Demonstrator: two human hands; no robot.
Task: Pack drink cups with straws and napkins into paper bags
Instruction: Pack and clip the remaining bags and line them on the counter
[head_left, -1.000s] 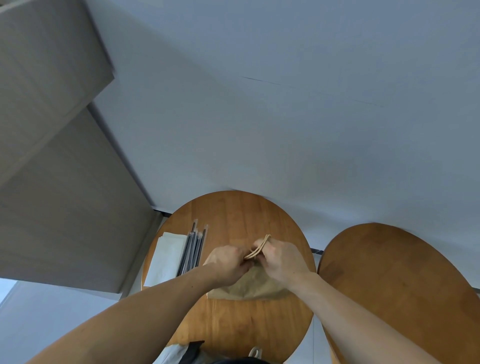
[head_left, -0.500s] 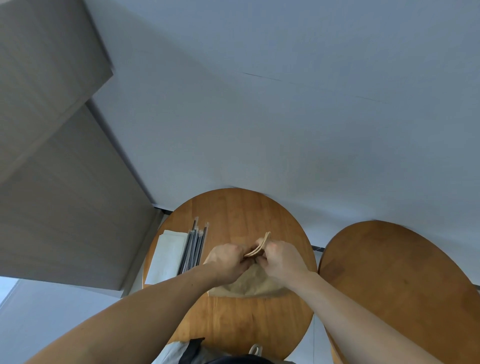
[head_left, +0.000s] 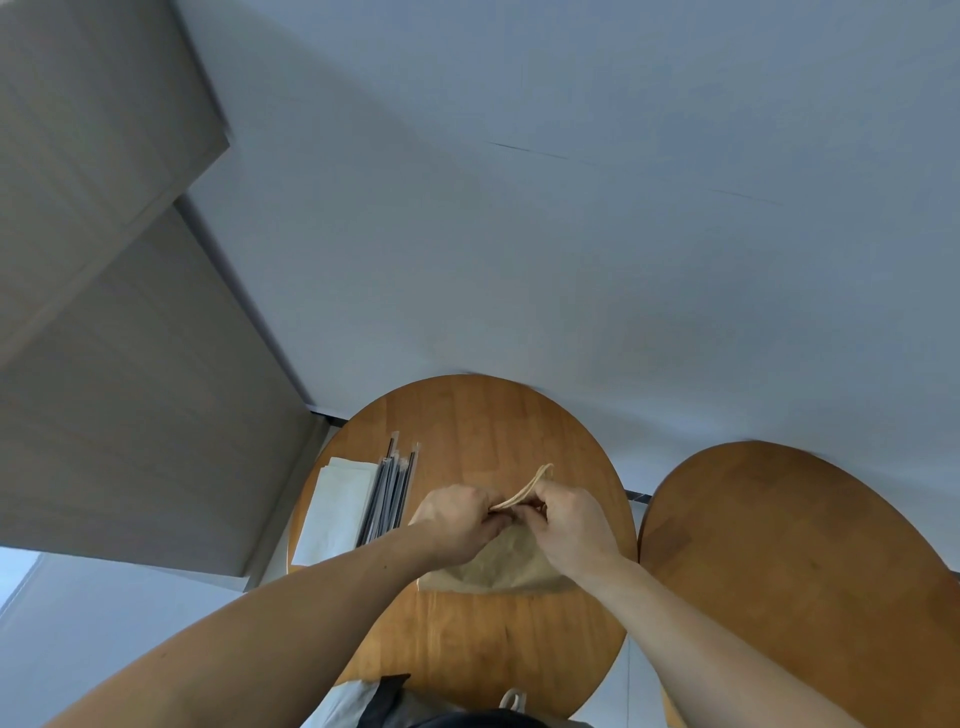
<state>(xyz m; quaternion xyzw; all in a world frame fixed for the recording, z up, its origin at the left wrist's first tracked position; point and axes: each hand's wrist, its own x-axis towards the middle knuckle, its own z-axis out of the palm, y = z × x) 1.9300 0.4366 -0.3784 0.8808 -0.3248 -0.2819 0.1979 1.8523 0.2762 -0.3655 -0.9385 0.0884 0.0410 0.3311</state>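
Grip, as my feed shows it: the left hand (head_left: 457, 525) and the right hand (head_left: 571, 525) are both curled, knuckles almost touching. They pinch the far edge of a flat brown paper bag (head_left: 498, 569). From between them a pair of tan twisted-paper handles (head_left: 525, 488) sticks out and slants away over the right hand's knuckles. I cannot tell which fingers hold the handles and which hold only the paper edge.

The bag lies flat on a round honey-coloured wooden table (head_left: 467, 415). Hands and wrists cover much of it, and its near edge shows as a straight line between the forearms.

Left of the bag, just beside the left hand, lies a bundle of thin black straws in clear wrappers (head_left: 392, 493), their ends pointing away from me. Further left of the bag, touching the straws, sits a stack of white folded paper napkins (head_left: 337, 512), reaching to the table's rim.

Right of the bag, past a narrow gap, stands a second round wooden table (head_left: 805, 561). Well left of the bag rises a grey wood-grain cabinet (head_left: 130, 389), and beyond the bag a plain pale blue-grey wall (head_left: 519, 234) fills the view. On the near side of the bag, at the bottom of my picture, are dark clothing and a small white loop (head_left: 511, 699) that I cannot identify.
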